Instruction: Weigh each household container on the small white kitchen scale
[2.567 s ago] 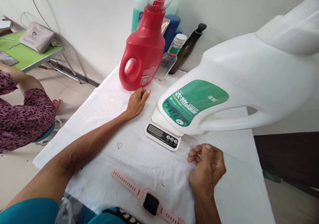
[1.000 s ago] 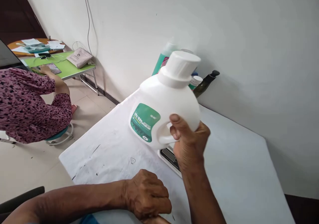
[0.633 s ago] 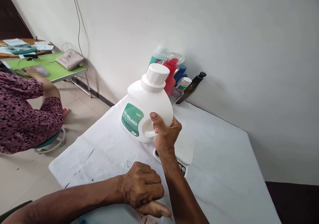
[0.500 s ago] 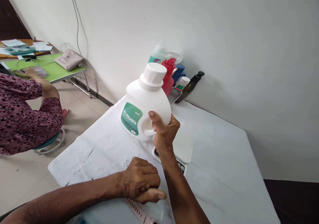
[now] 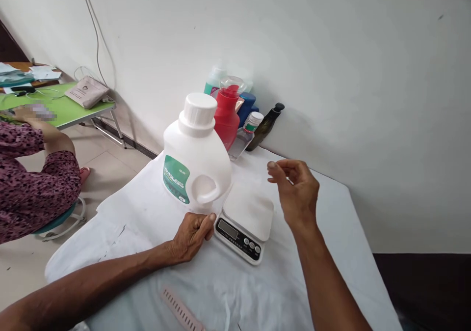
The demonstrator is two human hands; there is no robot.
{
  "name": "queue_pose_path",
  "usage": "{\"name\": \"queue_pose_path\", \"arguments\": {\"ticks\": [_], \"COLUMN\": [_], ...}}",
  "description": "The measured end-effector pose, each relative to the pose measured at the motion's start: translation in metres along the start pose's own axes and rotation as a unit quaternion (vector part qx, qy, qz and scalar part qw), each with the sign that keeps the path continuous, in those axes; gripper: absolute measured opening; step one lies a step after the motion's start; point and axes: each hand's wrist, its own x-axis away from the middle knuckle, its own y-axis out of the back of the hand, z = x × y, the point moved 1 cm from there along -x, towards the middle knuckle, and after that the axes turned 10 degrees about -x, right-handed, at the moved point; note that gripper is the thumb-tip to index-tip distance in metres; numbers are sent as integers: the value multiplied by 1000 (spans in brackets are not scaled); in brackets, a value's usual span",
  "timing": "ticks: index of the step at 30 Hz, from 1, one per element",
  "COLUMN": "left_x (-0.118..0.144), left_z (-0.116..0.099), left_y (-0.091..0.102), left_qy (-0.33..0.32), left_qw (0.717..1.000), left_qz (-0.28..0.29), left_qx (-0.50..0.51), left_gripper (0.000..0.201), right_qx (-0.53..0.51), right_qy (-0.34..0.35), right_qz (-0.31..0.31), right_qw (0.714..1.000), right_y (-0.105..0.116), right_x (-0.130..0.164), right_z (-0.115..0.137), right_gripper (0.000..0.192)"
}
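Observation:
A white laundry detergent jug with a green label stands upright on the cloth-covered table, its handle facing me. My right hand is in the air right of the kitchen scale, holding nothing, fingers loosely bent with a gap to the thumb. The scale has a flat white plate, a grey display and round buttons; its plate carries nothing. My left hand is closed in a fist by the scale's left front corner, below the jug; whether it touches the scale I cannot tell. Nothing shows in it.
Behind the jug stand a red bottle, a clear bottle with a white cap, a dark pump bottle and blue bottles against the wall. A pink watch strap lies in front. A seated person is at left beside a green table.
My right hand has let go of the jug and moved right, uncovering the scale. The jug now stands on the table. My left hand has moved up and left, towards the scale's corner.

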Motion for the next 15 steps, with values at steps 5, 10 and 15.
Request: {"name": "queue_pose_path", "arguments": {"ticks": [5, 10, 15], "left_x": [-7, -9, -8], "left_z": [2, 5, 1], "left_y": [-5, -4, -2], "left_qy": [4, 8, -6], "left_qw": [1000, 999, 999], "left_qz": [18, 28, 40], "left_qx": [6, 12, 12], "left_gripper": [75, 73, 69], "right_qx": [50, 113, 154], "right_qy": [-20, -43, -44], "right_qz": [-92, -104, -113], "right_qw": [994, 987, 981], "right_y": [4, -29, -55], "right_x": [-84, -154, -199], "right_z": [-47, -66, -86], "right_gripper": [40, 47, 60]}}
